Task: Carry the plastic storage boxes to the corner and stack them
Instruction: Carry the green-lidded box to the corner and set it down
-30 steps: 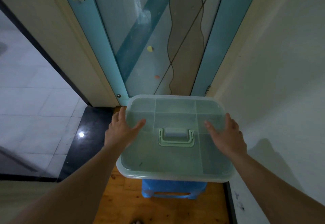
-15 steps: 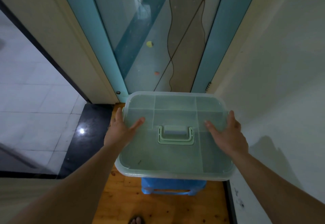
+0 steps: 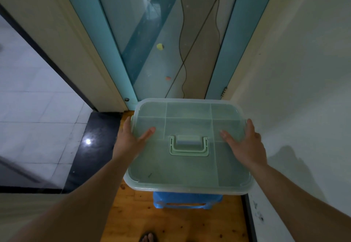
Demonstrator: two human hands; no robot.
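Observation:
A translucent plastic storage box with a pale green lid handle is in the middle of the head view, in the corner between a glass door and a wall. My left hand grips its left edge with the thumb on the lid. At the right edge, my right hand grips the same way. Under the box shows a blue plastic item; whether the box rests on it or hangs above it I cannot tell.
A teal-framed glass door stands right behind the box and a white wall is close on the right. The floor here is wood, with a black threshold and white tiles to the left. Toes show at the bottom edge.
The box and both hands have shifted slightly up in the view, toward the door. Toes have come into view at the bottom. The grip looks the same.

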